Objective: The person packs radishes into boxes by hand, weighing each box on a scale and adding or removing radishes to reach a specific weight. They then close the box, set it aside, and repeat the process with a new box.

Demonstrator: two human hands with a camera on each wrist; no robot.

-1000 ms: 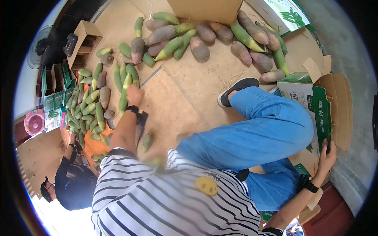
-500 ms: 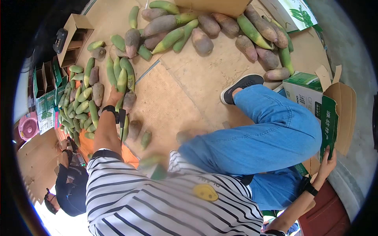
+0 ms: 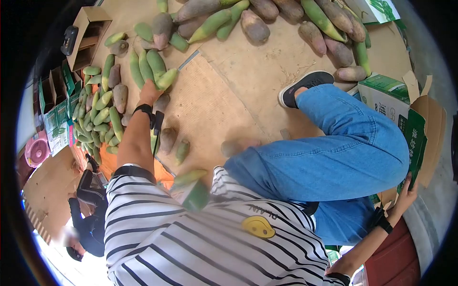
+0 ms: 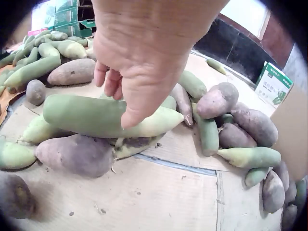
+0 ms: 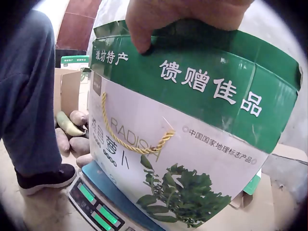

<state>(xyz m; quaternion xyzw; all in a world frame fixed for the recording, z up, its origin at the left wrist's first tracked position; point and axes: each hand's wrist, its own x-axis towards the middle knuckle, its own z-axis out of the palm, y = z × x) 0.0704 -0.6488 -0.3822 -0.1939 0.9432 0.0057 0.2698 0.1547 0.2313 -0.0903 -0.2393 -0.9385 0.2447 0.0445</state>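
My left hand (image 3: 149,93) grips a long green radish (image 4: 86,115) with a pale tip, thumb on the near side and fingers curled over behind. In the left wrist view the radish lies crosswise above a purplish-grey radish (image 4: 79,155) and other green ones. My right hand (image 5: 187,14) holds the upper green flap of a white and green radish carton (image 5: 159,96), thumb outside and the other fingers hidden behind the edge. A gold rope handle (image 5: 134,144) hangs on the carton's side. The carton stands on a scale (image 5: 103,214) with lit green displays.
Several green and purplish radishes (image 3: 255,26) lie along the far side of the cardboard-covered floor (image 3: 210,95). A heap of green radishes (image 3: 98,114) sits at the left, near another person (image 3: 90,209). My bent leg (image 3: 324,138) stands between my hands.
My left hand has taken hold of a green radish in the left group, and its pale tip has swung to the right. My right hand stays at the carton's edge.
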